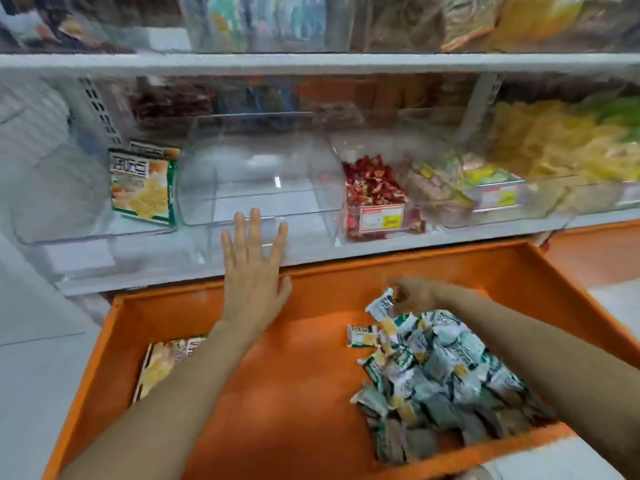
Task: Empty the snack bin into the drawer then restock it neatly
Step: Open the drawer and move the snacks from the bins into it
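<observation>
Bin (256, 181) emptied; packets (446, 372) heaped at drawer (277, 393) right edge. Left hand (254, 268) spread; right hand (414, 294) pinching packet (382, 304). Restocking barely begun.

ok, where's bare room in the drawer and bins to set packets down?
The clear bin ahead of the left hand looks empty. The orange drawer floor is bare between the box at its left and the packet pile at its right. It is crowded under the right hand, which pinches one packet, and in the red candy bin.
</observation>
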Demonstrator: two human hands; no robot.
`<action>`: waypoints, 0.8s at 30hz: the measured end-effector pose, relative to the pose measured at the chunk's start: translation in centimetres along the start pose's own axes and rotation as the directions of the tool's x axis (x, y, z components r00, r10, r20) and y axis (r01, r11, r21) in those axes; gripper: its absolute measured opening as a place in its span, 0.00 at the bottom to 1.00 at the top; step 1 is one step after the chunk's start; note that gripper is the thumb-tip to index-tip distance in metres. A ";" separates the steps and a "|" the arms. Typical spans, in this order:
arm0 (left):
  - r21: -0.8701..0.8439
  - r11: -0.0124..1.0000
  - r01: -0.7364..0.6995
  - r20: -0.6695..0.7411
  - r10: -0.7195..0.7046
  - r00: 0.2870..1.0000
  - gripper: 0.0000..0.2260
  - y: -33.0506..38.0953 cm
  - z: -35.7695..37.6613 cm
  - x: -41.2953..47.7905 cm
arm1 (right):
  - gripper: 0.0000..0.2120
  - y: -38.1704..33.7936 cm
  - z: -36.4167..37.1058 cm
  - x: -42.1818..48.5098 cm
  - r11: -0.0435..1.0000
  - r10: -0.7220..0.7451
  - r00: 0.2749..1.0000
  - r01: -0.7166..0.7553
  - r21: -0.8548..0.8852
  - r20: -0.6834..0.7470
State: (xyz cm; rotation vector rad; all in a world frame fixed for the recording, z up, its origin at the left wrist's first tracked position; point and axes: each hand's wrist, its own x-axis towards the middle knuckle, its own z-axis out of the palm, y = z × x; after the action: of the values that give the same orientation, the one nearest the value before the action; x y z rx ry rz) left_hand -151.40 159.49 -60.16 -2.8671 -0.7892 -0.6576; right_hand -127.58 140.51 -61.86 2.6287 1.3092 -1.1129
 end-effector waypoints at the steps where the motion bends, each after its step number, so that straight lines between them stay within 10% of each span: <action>1: 0.007 1.000 0.025 -0.024 -0.025 0.999 0.41 0.5 0.6 0.2 | 0.26 2.1 1.5 0.8 0.998 0.049 0.998 -0.050 -0.029 -0.046; 10: 0.086 0.996 0.032 -0.061 -0.027 0.998 0.38 1.2 3.0 0.9 | 0.26 10.0 9.9 5.7 0.976 0.185 0.983 -0.185 -0.111 -0.009; 16: 0.026 1.000 -0.001 -0.093 0.004 0.996 0.33 0.9 2.2 0.5 | 0.17 2.5 3.3 3.8 0.963 -0.187 0.982 0.182 -0.198 -0.006; 24: -0.059 0.996 0.061 -0.264 -0.074 0.962 0.23 -9.9 -5.9 -0.6 | 0.08 -21.5 -6.6 -7.7 0.536 -0.779 0.594 0.797 0.277 -0.200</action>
State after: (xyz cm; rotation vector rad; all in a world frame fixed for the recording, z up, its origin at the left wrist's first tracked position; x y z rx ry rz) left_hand -159.10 166.54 -55.30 -2.7222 -0.8416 -1.0582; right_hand -141.80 151.09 -45.99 2.2088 2.7096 -1.4352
